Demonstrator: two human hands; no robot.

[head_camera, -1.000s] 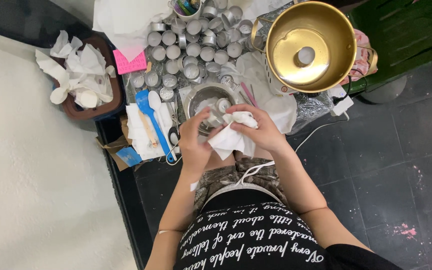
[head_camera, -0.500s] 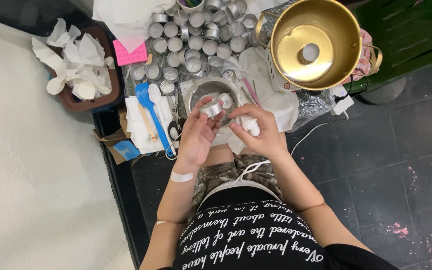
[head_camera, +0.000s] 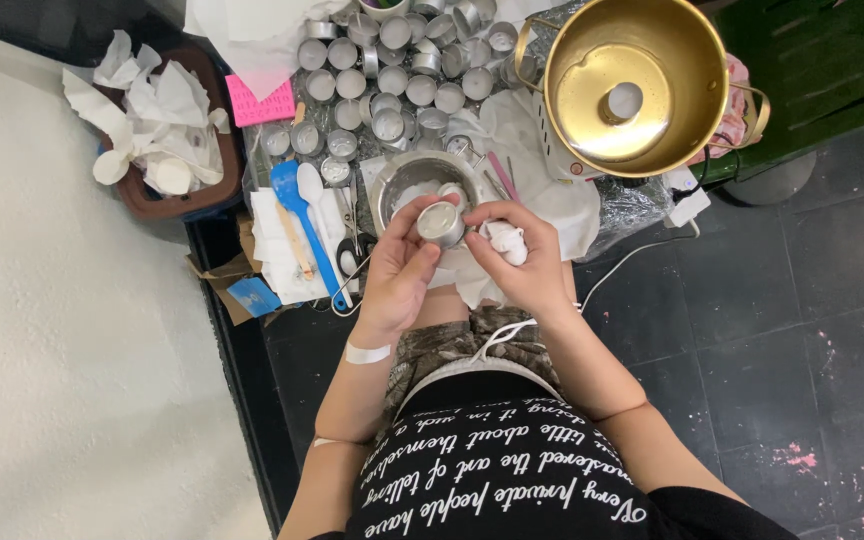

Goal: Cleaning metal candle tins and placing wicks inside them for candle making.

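My left hand (head_camera: 399,270) grips a small round metal cup (head_camera: 440,223) and holds it up in front of me, its open face toward the camera. My right hand (head_camera: 518,262) is closed around a crumpled white tissue (head_camera: 505,240), and its fingertips touch the cup's right edge. Both hands hover just in front of a steel bowl (head_camera: 398,180) that has white pieces in it.
Several small metal cups (head_camera: 382,85) crowd the low table beyond the bowl. A brass pan (head_camera: 637,85) stands at the right, a brown bin of used tissues (head_camera: 157,130) at the left. A blue spatula (head_camera: 304,220) and a white spoon (head_camera: 314,190) lie beside the bowl.
The tissue was spread over the cup between both hands; now it is bunched in my right hand and the cup is bared in my left hand, nearer the bowl.
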